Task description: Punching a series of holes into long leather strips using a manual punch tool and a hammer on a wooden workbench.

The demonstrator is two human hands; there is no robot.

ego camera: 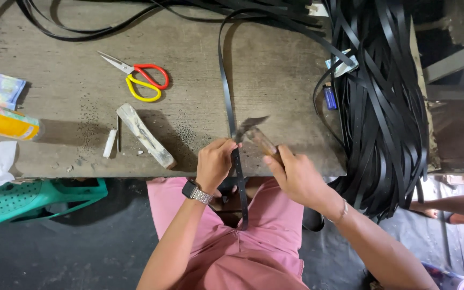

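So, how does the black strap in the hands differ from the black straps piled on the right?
The held strap is single, pinched by the left hand, with holes along its hanging end; the piled straps are many, tangled, untouched. The held strap runs nearly straight across the table; the pile drapes over its right edge. Both are thin, flat and black.

Worn wooden table (275, 64), dark floor (81, 247)
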